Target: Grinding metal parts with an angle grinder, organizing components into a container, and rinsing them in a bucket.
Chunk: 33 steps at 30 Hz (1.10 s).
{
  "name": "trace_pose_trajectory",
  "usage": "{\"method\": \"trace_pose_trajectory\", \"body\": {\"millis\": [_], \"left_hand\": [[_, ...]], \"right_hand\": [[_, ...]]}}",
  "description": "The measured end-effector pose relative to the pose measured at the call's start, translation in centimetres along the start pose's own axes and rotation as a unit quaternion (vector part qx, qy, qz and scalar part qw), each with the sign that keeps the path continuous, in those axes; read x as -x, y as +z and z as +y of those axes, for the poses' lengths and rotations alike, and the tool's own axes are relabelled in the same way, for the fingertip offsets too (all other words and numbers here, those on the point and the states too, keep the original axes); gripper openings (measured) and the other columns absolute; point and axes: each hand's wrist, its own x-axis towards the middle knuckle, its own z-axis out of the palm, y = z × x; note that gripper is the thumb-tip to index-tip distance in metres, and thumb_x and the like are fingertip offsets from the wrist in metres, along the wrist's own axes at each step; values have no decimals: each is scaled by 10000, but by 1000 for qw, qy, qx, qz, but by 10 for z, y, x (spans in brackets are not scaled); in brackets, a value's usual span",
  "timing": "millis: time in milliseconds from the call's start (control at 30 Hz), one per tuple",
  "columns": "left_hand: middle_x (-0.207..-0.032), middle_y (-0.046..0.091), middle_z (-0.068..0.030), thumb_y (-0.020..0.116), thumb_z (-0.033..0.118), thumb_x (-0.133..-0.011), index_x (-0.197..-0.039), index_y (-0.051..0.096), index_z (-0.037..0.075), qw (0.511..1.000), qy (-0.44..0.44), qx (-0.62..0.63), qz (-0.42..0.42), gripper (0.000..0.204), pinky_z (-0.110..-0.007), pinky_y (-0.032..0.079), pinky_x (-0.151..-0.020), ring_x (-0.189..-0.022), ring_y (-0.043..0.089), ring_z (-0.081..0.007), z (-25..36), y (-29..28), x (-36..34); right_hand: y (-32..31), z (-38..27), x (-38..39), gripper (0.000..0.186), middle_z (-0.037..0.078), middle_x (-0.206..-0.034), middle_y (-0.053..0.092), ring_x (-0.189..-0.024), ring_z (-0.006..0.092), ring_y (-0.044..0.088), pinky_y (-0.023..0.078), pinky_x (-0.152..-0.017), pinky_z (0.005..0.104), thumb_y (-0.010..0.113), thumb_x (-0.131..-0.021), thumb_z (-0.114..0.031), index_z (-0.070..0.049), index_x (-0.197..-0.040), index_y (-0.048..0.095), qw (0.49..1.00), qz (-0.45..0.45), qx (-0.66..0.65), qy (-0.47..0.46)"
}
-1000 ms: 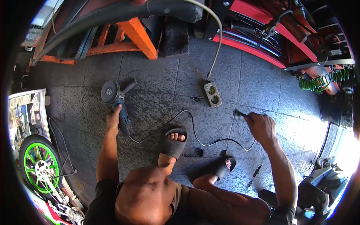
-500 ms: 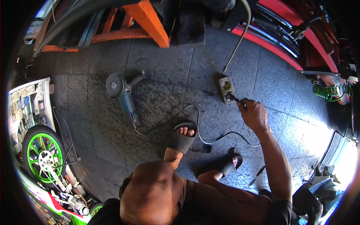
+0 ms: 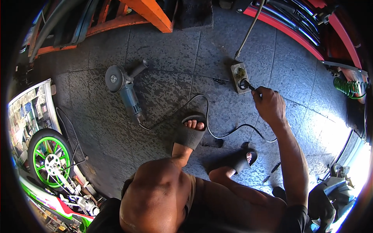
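Observation:
My right hand (image 3: pixel 271 106) reaches out at the right, its fingers pinched round a black plug (image 3: pixel 251 87). The plug meets the lower outlet of a dirty pale two-outlet socket block (image 3: pixel 236 72) on the floor. How deep its pins sit cannot be made out. The block's upper outlet holds nothing. A black cord (image 3: pixel 229 136) snakes across the floor from an angle grinder (image 3: pixel 130 99) toward my right forearm. The blue-grey grinder lies left of the block, with its disc (image 3: pixel 113 79) and side handle (image 3: pixel 139 68) at the far end. My left hand is out of view.
My sandalled feet (image 3: pixel 191 134) are near the cord. An orange metal frame (image 3: pixel 153 15) stands at the far left, a red rack (image 3: pixel 283 27) at the far right. A motorbike with a green wheel (image 3: pixel 50 163) is at the left. A grey cable (image 3: pixel 250 33) runs from the block.
The view has shifted, so the floor things sit a little higher in the picture. My right hand stays at the lower outlet with the plug, its wrist slightly turned.

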Motion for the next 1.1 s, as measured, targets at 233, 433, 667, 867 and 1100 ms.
{"method": "trace_pose_trajectory", "body": {"millis": [233,433,667,867,1100], "left_hand": [[-1107,712,-110,681,54,-858,-1128,732,50,1000,-21,-5,-9,275,-362,565,-845,-972,693,-290,6,5,-6],[-1127,710,-107,688,76,-863,-1149,727,61,999,-34,-21,-3,290,-357,558,-873,-1007,688,-288,7,2,-4],[-1089,717,-112,686,72,-863,-1152,723,63,996,-87,-11,-7,291,-366,565,-840,-972,695,-299,12,2,-5],[-1022,722,-110,700,82,-870,-1139,725,63,999,-17,-8,30,270,-364,574,-793,-922,704,-303,2,8,-3],[-1053,729,-91,692,67,-881,-1135,731,68,996,-29,2,86,257,-351,576,-789,-921,706,-285,1,17,0]], "right_hand": [[-2,2,0,278,168,-737,702,-684,387,695,538,-658,494,635,-970,-311,-77,-864,742,1000,-5,13,-6],[-4,3,-1,287,164,-726,701,-669,372,700,540,-650,484,636,-969,-304,-63,-854,740,1000,-9,15,-8],[-1,5,-2,288,165,-720,700,-661,362,701,543,-652,485,635,-962,-295,-54,-847,742,999,-10,29,-16],[0,7,-3,298,178,-722,691,-666,379,692,542,-668,493,624,-952,-285,-43,-817,734,1000,0,18,-18],[1,3,-5,340,196,-757,690,-702,398,688,534,-683,508,607,-949,-297,-27,-768,705,1000,13,16,3]]}}
